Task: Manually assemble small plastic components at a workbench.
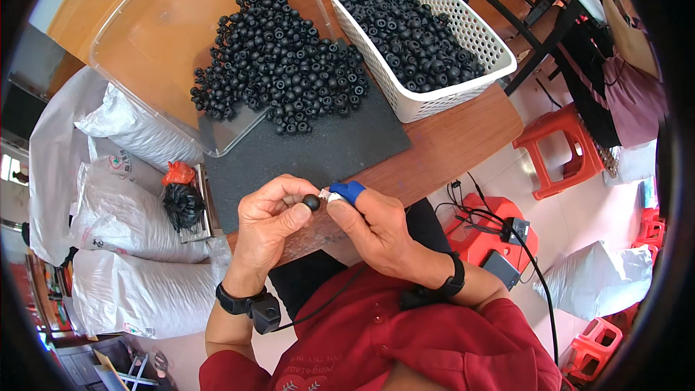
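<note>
Between the thumb and fingers of my left hand is a small round black part, like a bead or knob. Close against it, my right hand is pinched, with a blue wrap on a finger. Something small and pale shows at its fingertips; I cannot make out its kind. Both hands are over the near edge of the wooden table. Beyond them, a heap of similar black parts lies on a dark grey mat and partly in a clear plastic tray.
A white perforated basket full of black parts stands at the back right. White sacks are piled on the left. At the right are red stools, a black cable and another person's arm.
</note>
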The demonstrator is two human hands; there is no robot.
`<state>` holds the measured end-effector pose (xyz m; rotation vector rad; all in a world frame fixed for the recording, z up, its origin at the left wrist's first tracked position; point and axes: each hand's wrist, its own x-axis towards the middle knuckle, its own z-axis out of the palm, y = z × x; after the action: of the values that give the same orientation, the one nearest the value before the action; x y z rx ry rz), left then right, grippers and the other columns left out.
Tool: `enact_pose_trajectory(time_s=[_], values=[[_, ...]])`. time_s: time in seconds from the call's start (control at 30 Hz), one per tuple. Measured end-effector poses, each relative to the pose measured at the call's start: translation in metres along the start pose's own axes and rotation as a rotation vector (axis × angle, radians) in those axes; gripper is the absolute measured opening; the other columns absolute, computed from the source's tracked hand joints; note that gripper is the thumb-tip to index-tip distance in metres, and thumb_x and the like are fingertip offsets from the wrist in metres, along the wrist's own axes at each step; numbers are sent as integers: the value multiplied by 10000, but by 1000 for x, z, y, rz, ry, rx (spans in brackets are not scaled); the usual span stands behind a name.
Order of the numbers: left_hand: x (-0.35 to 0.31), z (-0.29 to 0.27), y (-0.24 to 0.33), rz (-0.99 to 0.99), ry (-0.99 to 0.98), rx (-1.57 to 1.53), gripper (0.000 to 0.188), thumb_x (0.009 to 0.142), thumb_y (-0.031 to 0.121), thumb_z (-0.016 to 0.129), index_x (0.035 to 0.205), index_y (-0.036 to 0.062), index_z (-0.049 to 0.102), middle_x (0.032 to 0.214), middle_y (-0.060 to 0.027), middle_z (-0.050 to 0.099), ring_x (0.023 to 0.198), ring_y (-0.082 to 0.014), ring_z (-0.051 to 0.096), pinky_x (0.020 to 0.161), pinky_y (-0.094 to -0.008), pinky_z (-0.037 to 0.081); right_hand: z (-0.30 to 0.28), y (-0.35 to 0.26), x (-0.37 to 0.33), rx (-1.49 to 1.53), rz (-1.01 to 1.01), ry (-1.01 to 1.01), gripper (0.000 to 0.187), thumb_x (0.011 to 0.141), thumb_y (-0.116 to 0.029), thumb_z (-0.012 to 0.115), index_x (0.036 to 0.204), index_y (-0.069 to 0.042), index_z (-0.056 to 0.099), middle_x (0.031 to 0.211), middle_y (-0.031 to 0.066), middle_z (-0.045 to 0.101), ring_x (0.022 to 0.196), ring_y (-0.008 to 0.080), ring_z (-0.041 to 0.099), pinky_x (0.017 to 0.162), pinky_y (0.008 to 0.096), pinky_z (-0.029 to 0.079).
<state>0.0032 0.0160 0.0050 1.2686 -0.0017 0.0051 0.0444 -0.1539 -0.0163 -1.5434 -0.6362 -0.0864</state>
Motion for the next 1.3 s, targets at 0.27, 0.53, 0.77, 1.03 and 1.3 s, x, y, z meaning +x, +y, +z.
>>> enact_pose_trajectory(time_s=[0.27, 0.53, 0.77, 1.03, 1.3], values=[[-3, 3, -1, 17, -13, 67, 235, 845, 60, 691, 1049, -38, 628, 973, -43, 606, 887, -101, 578, 804, -228, 458, 0, 3, -2, -8, -36, -8, 185, 891, -103, 629, 775, 9, 538, 661, 142, 537, 535, 299, 532, 473, 384, 395], [-2, 2, 1, 25, -9, 119, 217, 848, 53, 683, 1034, -45, 632, 953, -46, 603, 879, -108, 586, 797, -235, 466, 0, 5, -2, -112, -94, -23, 165, 883, -109, 630, 797, 3, 544, 667, 144, 544, 539, 320, 549, 467, 405, 409], [-2, 2, -1, -19, -13, -3, 220, 839, 64, 692, 1022, -46, 638, 945, -52, 610, 877, -117, 595, 802, -242, 474, 2, 6, -3, -118, -135, -24, 164, 880, -108, 631, 804, 10, 546, 673, 149, 547, 539, 321, 556, 463, 401, 417], [-5, 3, -3, -23, 22, -12, 242, 825, 76, 708, 1018, -52, 636, 942, -52, 615, 862, -114, 594, 774, -230, 476, 2, 4, -3, -119, -103, -26, 161, 870, -92, 638, 790, 11, 542, 679, 150, 553, 546, 319, 567, 465, 401, 422], [-5, 5, -5, -53, 38, -49, 232, 833, 113, 703, 995, -41, 641, 895, -54, 620, 752, -97, 562, 665, -211, 460, 3, 6, -6, -132, -134, -42, 183, 867, -93, 640, 759, -1, 524, 668, 145, 542, 532, 310, 557, 463, 399, 422]])
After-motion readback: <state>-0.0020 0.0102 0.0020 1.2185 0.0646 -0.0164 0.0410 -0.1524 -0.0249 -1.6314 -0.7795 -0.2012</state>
